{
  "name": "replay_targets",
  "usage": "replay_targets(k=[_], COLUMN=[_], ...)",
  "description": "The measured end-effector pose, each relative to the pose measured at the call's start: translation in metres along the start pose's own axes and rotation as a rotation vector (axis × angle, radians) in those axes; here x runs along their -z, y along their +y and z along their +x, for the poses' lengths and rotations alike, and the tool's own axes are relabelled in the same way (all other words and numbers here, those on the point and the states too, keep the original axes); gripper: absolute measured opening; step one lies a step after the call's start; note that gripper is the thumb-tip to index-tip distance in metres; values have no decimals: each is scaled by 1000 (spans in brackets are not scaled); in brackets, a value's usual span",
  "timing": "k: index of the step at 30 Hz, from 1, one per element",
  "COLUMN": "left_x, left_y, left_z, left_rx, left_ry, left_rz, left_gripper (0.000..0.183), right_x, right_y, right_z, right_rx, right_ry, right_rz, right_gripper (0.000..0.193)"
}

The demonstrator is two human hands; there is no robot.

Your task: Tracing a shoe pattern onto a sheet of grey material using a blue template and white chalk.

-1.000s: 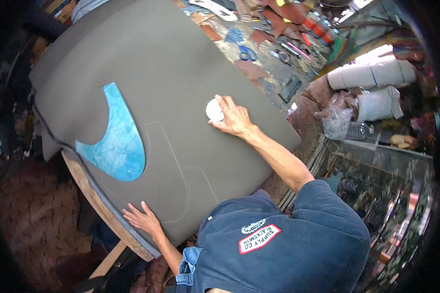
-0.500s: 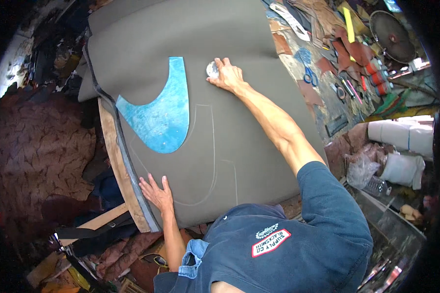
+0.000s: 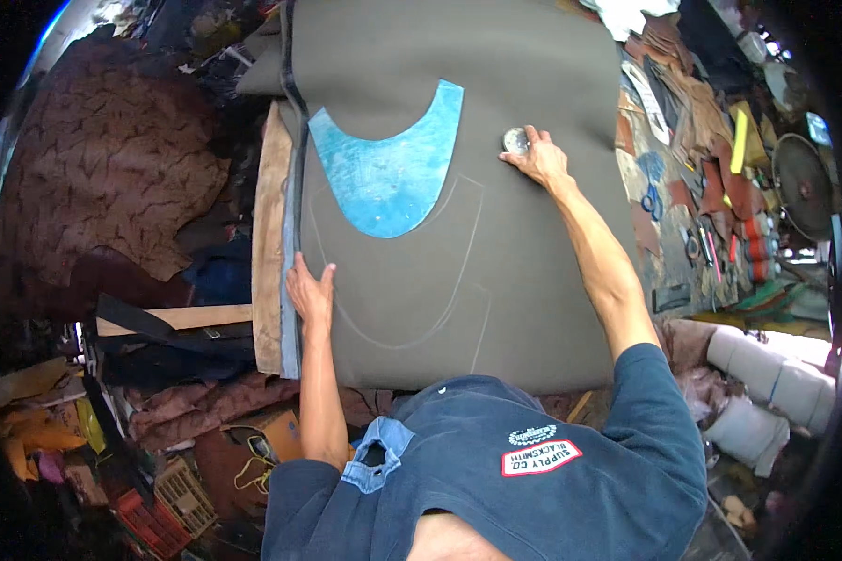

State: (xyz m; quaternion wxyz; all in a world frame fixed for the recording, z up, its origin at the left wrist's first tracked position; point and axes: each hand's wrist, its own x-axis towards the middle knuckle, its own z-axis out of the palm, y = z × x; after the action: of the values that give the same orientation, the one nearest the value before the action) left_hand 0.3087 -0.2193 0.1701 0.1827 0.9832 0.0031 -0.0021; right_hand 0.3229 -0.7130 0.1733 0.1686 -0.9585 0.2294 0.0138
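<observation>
A grey-brown sheet [image 3: 552, 299] covers the table, with thin pale curved lines drawn on it. On its left half lies a blue U-shaped template [image 3: 384, 187], partly over the drawn outline. My left hand [image 3: 311, 294] rests at the sheet's left edge below the template, fingers stretched and thumb apart, holding nothing. To the right of the template, my right hand [image 3: 544, 159] has its fingers around a small round shiny object [image 3: 515, 141] on the sheet. My palm and fingers cover part of that object, so its kind is unclear.
A wooden board [image 3: 269, 252] runs along the table's left edge. Brown hide-like material [image 3: 112, 178] lies farther left. At the right are blue-handled scissors [image 3: 651, 201], pens, leather scraps and thread spools [image 3: 758, 248]. White rolls [image 3: 767, 369] stand at the lower right.
The view has turned, shifting the sheet and template. My left hand has moved slightly up along the sheet's left edge. My right hand still has the round object in its fingers.
</observation>
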Motion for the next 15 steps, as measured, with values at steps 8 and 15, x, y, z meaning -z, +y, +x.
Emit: replay_targets(k=[8,15], left_x=[3,-11], left_y=[-52,-46], left_z=[60,52], left_rx=[123,-116], left_ry=[-227,24], left_rz=[-6,12], left_gripper=[49,55], right_x=[22,55], right_y=[110,148], right_z=[-129,-246], right_rx=[-484,-569], right_ry=[185,138], right_rz=[-18,-42], right_gripper=[70,46])
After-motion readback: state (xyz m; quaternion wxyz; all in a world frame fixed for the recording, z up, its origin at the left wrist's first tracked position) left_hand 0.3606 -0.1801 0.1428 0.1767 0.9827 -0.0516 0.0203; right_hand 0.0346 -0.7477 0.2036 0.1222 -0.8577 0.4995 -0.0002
